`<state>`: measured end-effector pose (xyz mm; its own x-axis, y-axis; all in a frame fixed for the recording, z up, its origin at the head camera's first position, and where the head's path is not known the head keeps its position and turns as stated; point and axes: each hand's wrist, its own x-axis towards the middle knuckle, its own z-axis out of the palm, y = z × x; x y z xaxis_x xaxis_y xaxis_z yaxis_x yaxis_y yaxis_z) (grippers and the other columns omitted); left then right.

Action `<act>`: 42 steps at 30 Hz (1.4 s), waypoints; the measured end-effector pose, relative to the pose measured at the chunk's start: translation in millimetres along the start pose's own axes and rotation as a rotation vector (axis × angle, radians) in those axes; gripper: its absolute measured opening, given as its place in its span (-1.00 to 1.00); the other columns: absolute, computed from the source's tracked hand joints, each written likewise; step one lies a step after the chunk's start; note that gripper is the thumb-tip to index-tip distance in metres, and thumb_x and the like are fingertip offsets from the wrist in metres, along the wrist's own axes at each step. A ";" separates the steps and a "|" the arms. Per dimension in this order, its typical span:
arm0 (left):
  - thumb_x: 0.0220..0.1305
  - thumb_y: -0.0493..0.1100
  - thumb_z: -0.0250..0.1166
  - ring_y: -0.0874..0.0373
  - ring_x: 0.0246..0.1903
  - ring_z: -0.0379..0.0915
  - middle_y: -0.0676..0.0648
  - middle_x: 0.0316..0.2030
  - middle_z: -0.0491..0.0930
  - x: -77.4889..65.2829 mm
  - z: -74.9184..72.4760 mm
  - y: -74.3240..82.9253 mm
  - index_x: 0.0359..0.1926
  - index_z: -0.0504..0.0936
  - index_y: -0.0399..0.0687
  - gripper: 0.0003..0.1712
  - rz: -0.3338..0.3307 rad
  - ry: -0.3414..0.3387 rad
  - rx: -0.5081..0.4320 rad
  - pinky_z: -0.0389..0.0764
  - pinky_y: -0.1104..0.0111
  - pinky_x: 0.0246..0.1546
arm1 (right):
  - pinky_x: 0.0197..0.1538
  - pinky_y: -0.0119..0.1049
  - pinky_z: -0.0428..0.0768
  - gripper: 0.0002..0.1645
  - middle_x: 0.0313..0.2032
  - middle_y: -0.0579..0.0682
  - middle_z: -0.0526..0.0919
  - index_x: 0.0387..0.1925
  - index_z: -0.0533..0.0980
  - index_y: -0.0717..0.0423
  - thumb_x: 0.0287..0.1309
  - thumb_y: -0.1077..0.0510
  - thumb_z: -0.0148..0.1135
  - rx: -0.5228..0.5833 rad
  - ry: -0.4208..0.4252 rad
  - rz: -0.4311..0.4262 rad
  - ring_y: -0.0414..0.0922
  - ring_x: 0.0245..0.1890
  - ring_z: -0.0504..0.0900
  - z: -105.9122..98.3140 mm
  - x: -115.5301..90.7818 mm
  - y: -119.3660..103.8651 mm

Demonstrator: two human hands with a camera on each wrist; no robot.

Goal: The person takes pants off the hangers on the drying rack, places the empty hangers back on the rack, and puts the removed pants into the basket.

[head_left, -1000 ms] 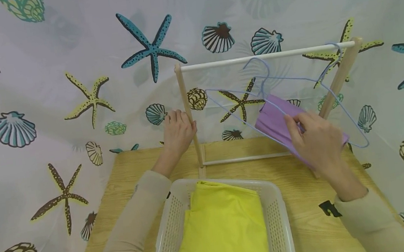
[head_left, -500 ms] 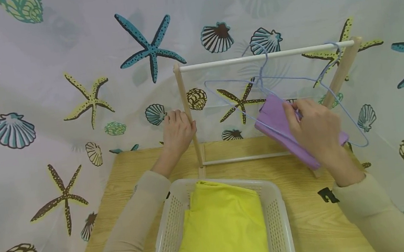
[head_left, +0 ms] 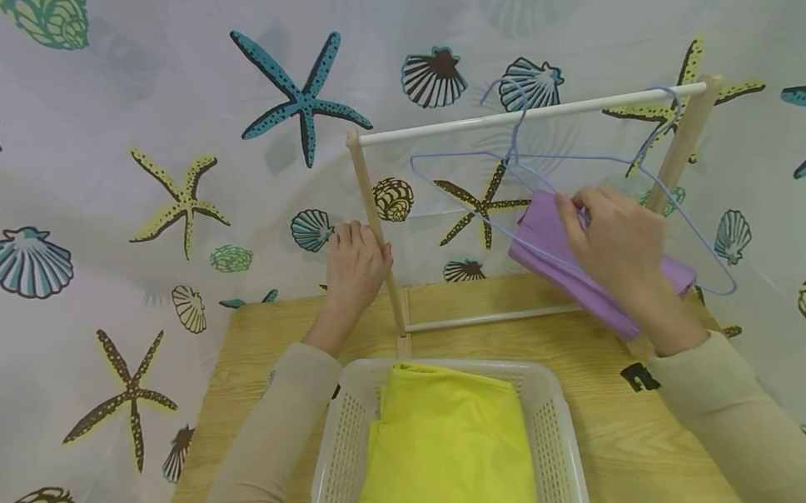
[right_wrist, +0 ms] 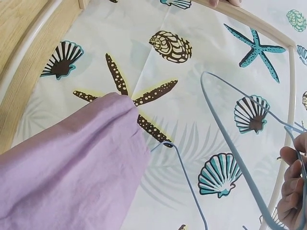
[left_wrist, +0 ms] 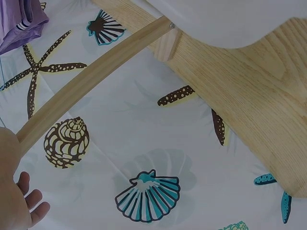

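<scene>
My left hand (head_left: 357,265) grips the left wooden post (head_left: 366,180) of a small clothes rack, thumb on the near side. In my right hand (head_left: 616,238) is a blue wire hanger (head_left: 459,215), its frame bare in the right wrist view. The hook of this hanger overlaps the rack's white rod (head_left: 433,129), its curve showing above the rod. Behind it, a second blue hanger (head_left: 685,208) hangs by its hook near the rod's right end and carries a folded purple cloth (right_wrist: 81,167). My right hand hides part of that cloth in the head view.
A white plastic basket (head_left: 324,471) holds folded yellow cloth (head_left: 450,447) in front of the rack. Both stand on a wooden table (head_left: 623,443). A curtain (head_left: 198,58) printed with shells and starfish hangs behind and along the sides. A black clip (head_left: 639,377) sits at my right cuff.
My right hand has raised the hanger, so its hook has gone from about rod height to above the rod. The left hand stays on the post.
</scene>
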<state>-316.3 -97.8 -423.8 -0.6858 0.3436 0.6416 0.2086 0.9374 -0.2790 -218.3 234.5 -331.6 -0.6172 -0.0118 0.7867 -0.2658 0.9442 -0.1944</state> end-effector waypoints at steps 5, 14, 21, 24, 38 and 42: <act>0.32 0.13 0.17 -0.06 -0.31 0.36 -0.18 -0.33 0.49 -0.6 -0.4 0.4 -0.34 0.38 -0.19 -0.55 0.000 -0.003 0.003 0.43 0.24 -0.34 | -0.65 -0.09 0.35 -0.44 -0.50 0.14 0.70 -0.47 0.62 0.18 0.35 -0.17 0.03 0.004 -0.027 0.029 0.09 -0.63 0.56 5.3 -0.7 -0.1; 0.34 0.14 0.14 -0.04 -0.33 0.36 -0.18 -0.32 0.50 -0.4 -0.3 -0.3 -0.34 0.39 -0.19 -0.55 -0.002 -0.009 0.007 0.41 0.24 -0.37 | -0.69 -0.17 0.30 -0.45 -0.53 0.11 0.67 -0.46 0.61 0.17 0.34 -0.19 0.03 0.000 -0.035 0.035 0.05 -0.69 0.50 17.2 -6.7 -0.1; 0.35 0.14 0.12 -0.04 -0.32 0.37 -0.17 -0.33 0.49 -0.8 0.0 -0.2 -0.34 0.40 -0.19 -0.55 -0.002 -0.022 0.010 0.43 0.25 -0.36 | -0.66 -0.12 0.36 -0.46 -0.53 0.11 0.68 -0.47 0.63 0.16 0.33 -0.19 0.06 0.007 -0.027 0.029 0.06 -0.69 0.52 23.8 -10.5 -3.5; 0.37 0.14 0.08 -0.04 -0.32 0.37 -0.17 -0.34 0.49 -0.7 0.0 -0.1 -0.34 0.40 -0.19 -0.56 -0.002 -0.021 0.010 0.42 0.24 -0.36 | -0.66 -0.17 0.35 -0.44 -0.52 0.11 0.67 -0.46 0.62 0.18 0.35 -0.19 0.04 0.021 -0.061 0.038 0.04 -0.69 0.51 26.1 -13.0 -5.2; 0.40 0.13 0.02 -0.04 -0.32 0.37 -0.17 -0.34 0.49 -0.2 -0.7 0.7 -0.34 0.40 -0.20 -0.56 -0.004 -0.048 0.009 0.44 0.24 -0.37 | -0.70 -0.25 0.25 -0.45 -0.58 0.07 0.64 -0.47 0.64 0.14 0.33 -0.20 0.05 0.012 -0.046 0.067 0.00 -0.71 0.48 42.5 -21.8 -13.3; 0.41 0.13 0.00 -0.04 -0.32 0.37 -0.17 -0.33 0.49 0.0 -0.4 1.1 -0.33 0.39 -0.19 -0.55 -0.005 -0.050 0.004 0.44 0.24 -0.37 | -0.69 -0.21 0.28 -0.47 -0.59 0.04 0.62 -0.48 0.64 0.11 0.33 -0.20 0.05 0.036 -0.059 0.099 -0.01 -0.71 0.48 44.9 -22.9 -16.4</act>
<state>-315.9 -96.8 -423.8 -0.7209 0.3352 0.6066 0.2022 0.9389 -0.2785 -233.0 204.5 -372.8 -0.6842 0.0604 0.7268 -0.2273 0.9293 -0.2912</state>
